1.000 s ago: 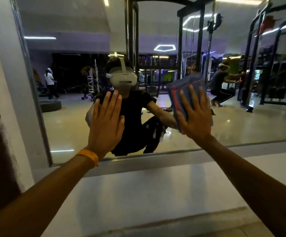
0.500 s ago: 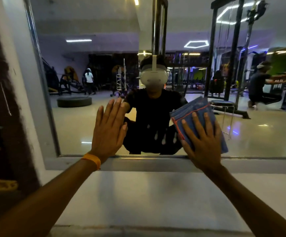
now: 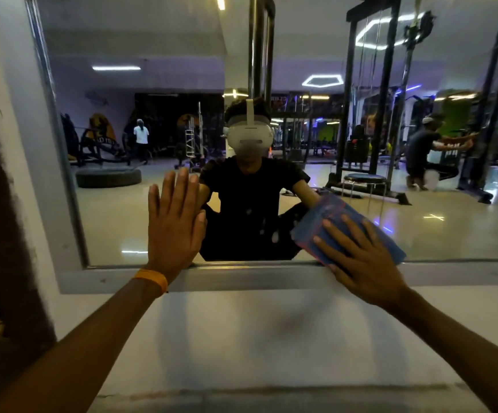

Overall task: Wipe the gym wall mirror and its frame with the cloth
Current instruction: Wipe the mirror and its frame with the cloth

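The right hand lies flat with fingers spread on the folded blue cloth, pressing it against the mirror just above the grey frame, the heel of the hand overlapping the bottom rail. Well to its left, the left hand rests open-palmed on the glass, fingers straight and together, holding nothing.

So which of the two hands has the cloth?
The right hand: it presses the blue cloth flat against the mirror near its bottom frame. The left hand, with the orange wristband, rests bare on the glass.
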Demonstrator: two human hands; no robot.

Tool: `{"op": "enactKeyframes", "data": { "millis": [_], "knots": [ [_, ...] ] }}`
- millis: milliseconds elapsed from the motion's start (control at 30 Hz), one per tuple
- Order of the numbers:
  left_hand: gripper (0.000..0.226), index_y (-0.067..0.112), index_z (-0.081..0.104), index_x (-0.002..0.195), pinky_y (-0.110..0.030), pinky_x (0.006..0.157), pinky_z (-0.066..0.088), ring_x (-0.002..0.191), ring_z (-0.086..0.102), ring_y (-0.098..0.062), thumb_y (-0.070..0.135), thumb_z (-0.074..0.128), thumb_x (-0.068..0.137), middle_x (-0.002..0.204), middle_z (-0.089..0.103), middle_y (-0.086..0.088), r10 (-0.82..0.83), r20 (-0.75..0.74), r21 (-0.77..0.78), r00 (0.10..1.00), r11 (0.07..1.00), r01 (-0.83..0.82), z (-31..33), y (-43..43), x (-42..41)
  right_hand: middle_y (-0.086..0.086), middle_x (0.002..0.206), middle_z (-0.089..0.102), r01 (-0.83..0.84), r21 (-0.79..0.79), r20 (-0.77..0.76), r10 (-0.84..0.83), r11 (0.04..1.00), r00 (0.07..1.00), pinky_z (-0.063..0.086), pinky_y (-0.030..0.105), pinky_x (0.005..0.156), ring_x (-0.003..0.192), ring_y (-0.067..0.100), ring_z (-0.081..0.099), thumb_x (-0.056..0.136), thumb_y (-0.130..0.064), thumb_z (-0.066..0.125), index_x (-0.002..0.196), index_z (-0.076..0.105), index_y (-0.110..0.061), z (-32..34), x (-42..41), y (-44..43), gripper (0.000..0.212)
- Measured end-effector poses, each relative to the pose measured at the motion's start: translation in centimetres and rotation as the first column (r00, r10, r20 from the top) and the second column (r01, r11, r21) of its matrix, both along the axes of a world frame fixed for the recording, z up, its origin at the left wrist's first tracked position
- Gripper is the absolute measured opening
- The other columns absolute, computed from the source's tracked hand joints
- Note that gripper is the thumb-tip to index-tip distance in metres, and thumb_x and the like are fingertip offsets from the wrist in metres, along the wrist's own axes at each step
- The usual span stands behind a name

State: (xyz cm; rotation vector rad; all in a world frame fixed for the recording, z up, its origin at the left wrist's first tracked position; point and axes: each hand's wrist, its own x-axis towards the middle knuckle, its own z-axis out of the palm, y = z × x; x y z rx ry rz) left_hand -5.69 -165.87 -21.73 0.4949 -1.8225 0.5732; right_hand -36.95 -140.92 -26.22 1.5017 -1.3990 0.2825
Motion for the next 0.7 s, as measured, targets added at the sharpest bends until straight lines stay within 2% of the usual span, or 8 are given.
{"op": "enactKeyframes", "data": {
  "millis": [167, 267, 367, 467, 500, 600, 700],
  "knots": [
    [0.066, 0.006, 0.016, 0.164, -0.058, 0.128, 0.002, 0.159, 0.008, -0.041, 0.034, 0.034, 0.107, 0.172, 0.009, -0.018, -0.004, -0.008, 0.038, 1.000, 0.999, 0.004, -0.3, 0.1, -0.1, 0.007, 0.170, 0.024, -0.104, 0.177, -0.121, 0.127, 0.979, 0.984, 0.004, 0.053, 0.129, 0.159, 0.031, 0.011, 0.109, -0.048, 0.030, 0.162, 0.031, -0.023, 1.6, 8.1, -7.1, 0.058],
    [0.067, 0.006, 0.016, 0.164, -0.057, 0.128, 0.001, 0.159, 0.005, -0.038, 0.033, 0.037, 0.106, 0.172, 0.008, -0.017, -0.024, 0.011, 0.060, 1.000, 0.998, 0.023, -1.3, 0.5, 0.4, 0.007, 0.170, 0.023, -0.059, 0.196, -0.127, 0.085, 0.979, 0.988, 0.009, 0.055, 0.128, 0.159, 0.032, 0.013, 0.107, -0.046, 0.033, 0.161, 0.033, -0.022, 1.5, 4.7, -3.9, 0.059],
    [0.066, 0.006, 0.018, 0.164, -0.058, 0.128, 0.004, 0.160, 0.003, -0.036, 0.034, 0.036, 0.106, 0.173, 0.008, -0.017, -0.050, 0.043, 0.075, 0.998, 0.996, 0.047, -2.3, 0.7, 0.9, 0.010, 0.169, 0.025, -0.002, 0.135, -0.086, 0.014, 0.991, 0.996, 0.016, 0.060, 0.125, 0.158, 0.034, 0.016, 0.108, -0.044, 0.032, 0.161, 0.033, -0.022, 0.9, 0.9, 0.0, 0.058],
    [0.066, 0.005, 0.019, 0.164, -0.059, 0.128, 0.004, 0.160, 0.004, -0.036, 0.033, 0.036, 0.106, 0.172, 0.009, -0.016, -0.034, 0.035, 0.075, 0.999, 0.997, 0.031, -2.6, 0.9, 0.7, 0.014, 0.167, 0.029, -0.055, 0.056, 0.072, 0.050, 0.997, 0.996, 0.005, 0.055, 0.128, 0.159, 0.035, 0.011, 0.109, -0.046, 0.031, 0.159, 0.033, -0.018, -0.7, 4.3, -2.0, 0.058],
    [0.066, 0.005, 0.018, 0.164, -0.059, 0.128, 0.004, 0.160, 0.005, -0.036, 0.033, 0.037, 0.106, 0.172, 0.009, -0.016, -0.032, 0.023, 0.083, 0.999, 0.996, 0.030, -2.7, 1.0, 0.5, 0.014, 0.167, 0.030, -0.084, 0.075, 0.066, 0.080, 0.994, 0.995, 0.002, 0.052, 0.129, 0.159, 0.034, 0.010, 0.109, -0.046, 0.032, 0.159, 0.034, -0.017, -1.0, 6.2, -3.6, 0.058],
    [0.067, 0.005, 0.018, 0.164, -0.059, 0.128, 0.003, 0.160, 0.006, -0.037, 0.031, 0.039, 0.106, 0.173, 0.009, -0.016, -0.055, 0.000, 0.094, 0.998, 0.994, 0.055, -2.7, 1.3, 0.1, 0.011, 0.169, 0.026, -0.095, 0.201, -0.087, 0.114, 0.975, 0.990, 0.004, 0.050, 0.129, 0.158, 0.033, 0.012, 0.106, -0.047, 0.037, 0.161, 0.031, -0.019, 0.2, 9.3, -6.6, 0.062],
    [0.066, 0.006, 0.019, 0.164, -0.058, 0.128, 0.004, 0.160, 0.006, -0.035, 0.031, 0.037, 0.106, 0.173, 0.010, -0.015, -0.075, 0.008, 0.096, 0.997, 0.993, 0.074, -2.9, 0.9, 0.8, 0.010, 0.169, 0.027, -0.091, 0.182, -0.067, 0.104, 0.979, 0.992, 0.010, 0.052, 0.128, 0.158, 0.033, 0.016, 0.107, -0.047, 0.033, 0.160, 0.036, -0.018, 0.8, 6.6, -4.8, 0.061]
  ]
}}
